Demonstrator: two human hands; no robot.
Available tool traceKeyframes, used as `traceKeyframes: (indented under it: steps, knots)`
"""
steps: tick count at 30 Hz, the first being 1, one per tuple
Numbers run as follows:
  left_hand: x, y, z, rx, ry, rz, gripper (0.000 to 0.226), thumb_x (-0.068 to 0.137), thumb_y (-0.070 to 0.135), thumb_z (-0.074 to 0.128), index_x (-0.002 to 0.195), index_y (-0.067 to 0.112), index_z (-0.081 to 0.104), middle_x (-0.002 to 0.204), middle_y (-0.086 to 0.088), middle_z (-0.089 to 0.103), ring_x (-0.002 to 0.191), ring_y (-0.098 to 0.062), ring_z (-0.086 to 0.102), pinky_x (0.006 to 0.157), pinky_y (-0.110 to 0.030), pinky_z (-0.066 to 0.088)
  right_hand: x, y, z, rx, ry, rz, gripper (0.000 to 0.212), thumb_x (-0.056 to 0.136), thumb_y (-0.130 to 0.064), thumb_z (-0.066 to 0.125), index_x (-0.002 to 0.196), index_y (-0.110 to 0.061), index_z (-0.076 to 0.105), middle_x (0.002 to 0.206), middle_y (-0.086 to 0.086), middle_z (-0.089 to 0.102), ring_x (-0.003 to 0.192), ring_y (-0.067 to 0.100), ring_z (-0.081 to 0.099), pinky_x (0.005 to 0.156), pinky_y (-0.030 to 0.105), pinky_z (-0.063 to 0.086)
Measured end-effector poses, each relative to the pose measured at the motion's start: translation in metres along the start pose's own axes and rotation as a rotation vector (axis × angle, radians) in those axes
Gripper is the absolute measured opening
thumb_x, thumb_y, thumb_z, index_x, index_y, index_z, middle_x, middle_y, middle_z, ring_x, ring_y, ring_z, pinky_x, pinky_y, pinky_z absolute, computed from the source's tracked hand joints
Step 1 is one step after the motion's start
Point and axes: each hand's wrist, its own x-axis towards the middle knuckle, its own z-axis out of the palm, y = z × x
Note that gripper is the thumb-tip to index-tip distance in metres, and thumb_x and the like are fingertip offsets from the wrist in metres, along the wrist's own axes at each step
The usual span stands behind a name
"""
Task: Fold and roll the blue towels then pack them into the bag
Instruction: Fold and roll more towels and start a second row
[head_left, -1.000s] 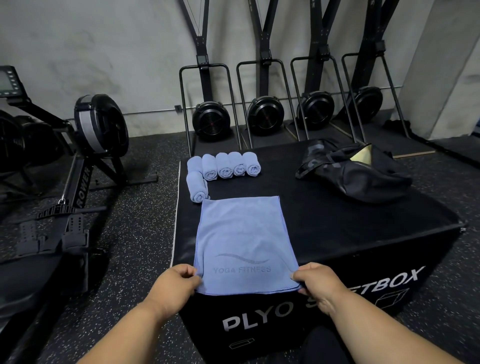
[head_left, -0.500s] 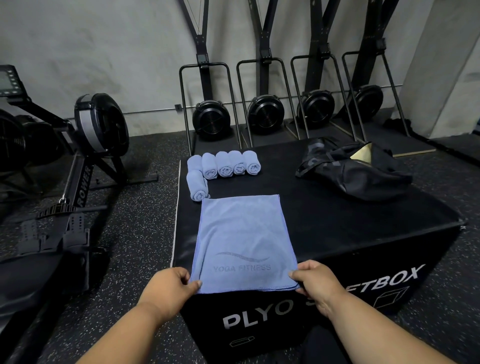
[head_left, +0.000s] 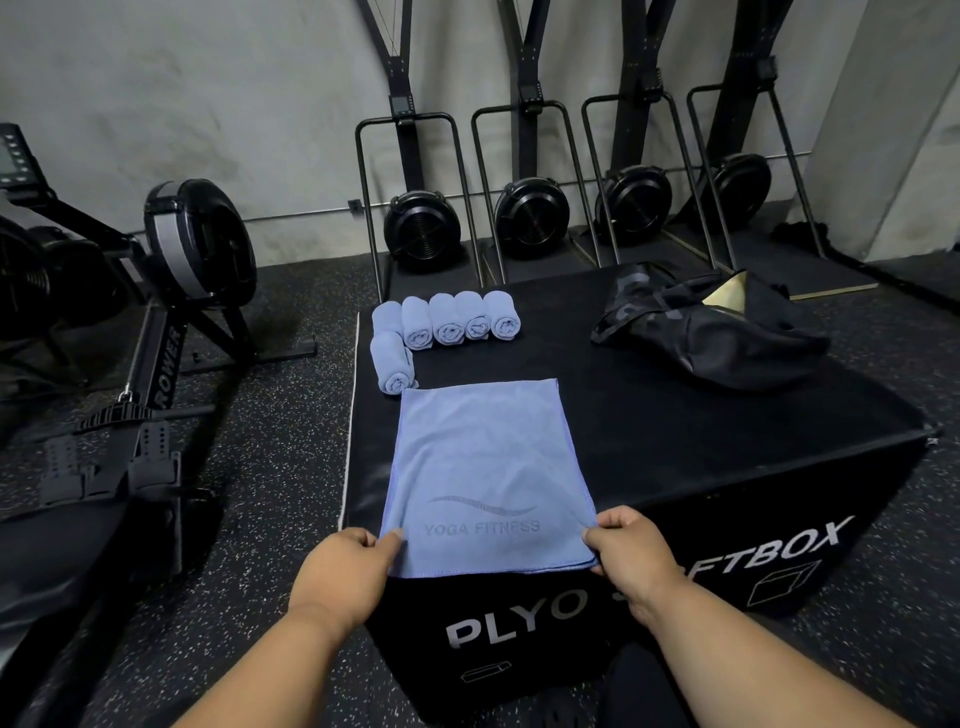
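Towels are what we see here, seven in all, and all blue. They sit on one big black box (head_left: 675, 467) with white letters on its near side, used as a worktop. Largest of the small things is one black bag (head_left: 727, 338), lying floppy at the far right of the box top, well apart from the towels. Next is one flat towel (head_left: 483, 467), spread out with its long way going from near to far. Its near edge hangs a little over the near side of the box. Two hands hold it. The left hand (head_left: 345, 566) pinches the near left corner with its fingers curled. The right hand (head_left: 631, 551) pinches the near right corner the same way. Smallest are six rolled towels (head_left: 447, 325) at the far left. Five lie side by side in a row, and one lies just nearer, at the left. Each roll points near to far.
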Motion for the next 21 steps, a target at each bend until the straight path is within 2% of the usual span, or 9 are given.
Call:
traceKeyframes:
  steps: [4,8,11,15,19,21]
  knots:
    - [0.003,0.003,0.004,0.209,0.027,0.009,0.036,0.088,0.048,0.056,0.07,0.017,0.062,0.066,0.003,0.067,0.069,-0.02,0.064,0.059,-0.029,0.042,0.002,0.003,0.0,-0.012,-0.007,-0.007,0.01,0.086,-0.001,0.067,0.082,-0.009,0.062,0.077,0.01,0.069,0.069,0.02,0.062,0.063,0.033,0.055]
    - [0.007,0.004,0.004,0.232,-0.008,0.005,0.033,0.088,0.047,0.058,0.073,0.018,0.063,0.07,0.003,0.068,0.072,-0.021,0.064,0.062,-0.03,0.042,0.003,0.0,-0.003,0.029,-0.049,-0.008,0.014,0.083,-0.001,0.063,0.077,-0.011,0.054,0.073,0.009,0.058,0.07,0.022,0.057,0.066,0.037,0.056]
    - [0.009,-0.004,0.003,0.216,0.03,0.005,0.031,0.085,0.051,0.061,0.075,0.023,0.063,0.078,0.004,0.069,0.082,-0.024,0.065,0.071,-0.033,0.048,0.003,0.0,-0.004,0.051,-0.079,0.001,0.019,0.085,-0.002,0.063,0.078,-0.013,0.049,0.076,0.009,0.056,0.075,0.023,0.059,0.069,0.038,0.06]
    - [0.013,-0.007,0.004,0.241,0.059,0.01,0.028,0.078,0.058,0.062,0.077,0.029,0.063,0.093,0.004,0.063,0.095,-0.027,0.061,0.087,-0.037,0.051,0.006,0.0,-0.005,-0.001,-0.058,-0.014,0.021,0.083,0.001,0.063,0.079,-0.013,0.049,0.077,0.01,0.058,0.074,0.023,0.059,0.062,0.033,0.057]
    - [0.015,0.003,0.004,0.315,0.013,-0.003,0.025,0.079,0.051,0.059,0.082,0.027,0.062,0.098,0.0,0.064,0.098,-0.029,0.06,0.085,-0.036,0.051,0.003,-0.002,-0.003,0.013,-0.071,-0.018,0.02,0.083,0.004,0.061,0.082,-0.012,0.05,0.076,0.01,0.056,0.069,0.022,0.057,0.056,0.03,0.054]
    - [0.014,0.01,0.003,0.3,-0.044,0.005,0.021,0.081,0.043,0.061,0.08,0.022,0.064,0.09,0.0,0.069,0.091,-0.027,0.064,0.078,-0.033,0.052,0.0,-0.005,-0.004,0.017,-0.087,-0.045,0.02,0.084,0.005,0.059,0.083,-0.012,0.048,0.075,0.009,0.053,0.068,0.021,0.053,0.056,0.03,0.052]
